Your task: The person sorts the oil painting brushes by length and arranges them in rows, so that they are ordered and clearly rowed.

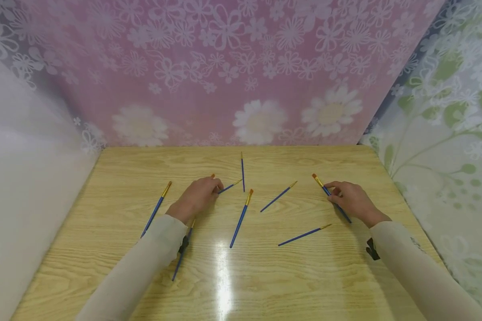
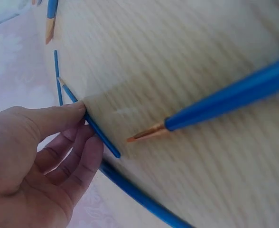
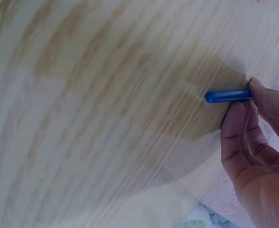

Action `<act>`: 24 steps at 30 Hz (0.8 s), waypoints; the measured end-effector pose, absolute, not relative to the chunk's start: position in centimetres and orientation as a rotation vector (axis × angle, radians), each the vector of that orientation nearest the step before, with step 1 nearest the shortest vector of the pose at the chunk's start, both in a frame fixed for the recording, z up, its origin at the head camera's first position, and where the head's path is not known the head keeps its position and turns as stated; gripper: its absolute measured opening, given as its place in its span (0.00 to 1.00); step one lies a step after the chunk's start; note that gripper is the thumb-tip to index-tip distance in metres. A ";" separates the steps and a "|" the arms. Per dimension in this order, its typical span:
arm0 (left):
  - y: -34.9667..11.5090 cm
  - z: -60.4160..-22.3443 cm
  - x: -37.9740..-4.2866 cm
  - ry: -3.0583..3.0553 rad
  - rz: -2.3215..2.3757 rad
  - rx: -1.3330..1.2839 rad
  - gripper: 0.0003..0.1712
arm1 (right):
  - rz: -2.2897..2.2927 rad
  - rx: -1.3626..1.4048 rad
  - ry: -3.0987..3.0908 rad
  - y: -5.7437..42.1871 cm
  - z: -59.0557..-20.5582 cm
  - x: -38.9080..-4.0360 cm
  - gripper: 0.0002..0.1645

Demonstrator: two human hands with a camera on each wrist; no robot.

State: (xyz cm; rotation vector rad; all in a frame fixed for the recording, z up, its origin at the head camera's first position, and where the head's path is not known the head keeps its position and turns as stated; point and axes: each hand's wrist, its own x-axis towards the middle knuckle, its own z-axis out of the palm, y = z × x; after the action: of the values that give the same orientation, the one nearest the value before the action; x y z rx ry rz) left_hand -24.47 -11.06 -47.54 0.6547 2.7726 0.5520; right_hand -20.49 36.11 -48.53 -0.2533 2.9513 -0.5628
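Observation:
In the head view my left hand (image 1: 197,196) is left of centre, over the table. Its thumb and fingertips pinch a thin blue paintbrush (image 2: 101,137), whose gold-tipped end points right. Another brush passes behind this hand; its brown tip (image 1: 213,175) shows beyond the knuckles and its blue handle (image 2: 144,202) below the fingers. At the right, my right hand (image 1: 351,200) pinches a wider blue paintbrush (image 1: 326,191) by the handle. That brush has a gold ferrule and orange-brown bristles pointing away from me. Its rounded handle end (image 3: 215,97) sticks out past the fingers.
Several more blue paintbrushes lie scattered on the wood-grain table (image 1: 257,285): a wide one (image 1: 238,223) in the middle, thin ones (image 1: 279,196) to its right, another (image 1: 156,209) left. One (image 1: 179,263) is partly under my left sleeve. A pink flowered cloth (image 1: 209,89) hangs behind.

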 end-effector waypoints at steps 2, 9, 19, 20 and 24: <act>-11.0 -47.3 -24.4 2.774 0.534 0.650 0.15 | -0.564 -0.248 2.951 36.0 -48.4 -20.4 0.27; -10.6 -47.4 -24.4 2.779 0.465 0.635 0.10 | -0.559 -0.238 2.945 35.9 -48.4 -20.5 0.27; -11.3 -48.4 -25.0 2.730 0.644 0.540 0.12 | -0.559 -0.243 2.933 36.2 -48.7 -20.7 0.28; -11.4 -48.5 -25.1 2.723 0.681 0.532 0.12 | -0.560 -0.243 2.932 36.2 -48.7 -20.7 0.28; -11.7 -48.4 -25.5 2.705 0.787 0.513 0.14 | -0.569 -0.245 2.930 36.3 -48.7 -20.7 0.28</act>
State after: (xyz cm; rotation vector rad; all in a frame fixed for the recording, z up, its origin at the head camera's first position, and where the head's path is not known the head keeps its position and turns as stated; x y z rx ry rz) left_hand -25.45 -11.67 -48.42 0.5129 2.7047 0.7866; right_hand -20.73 36.28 -48.66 -0.2446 2.9304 -0.5685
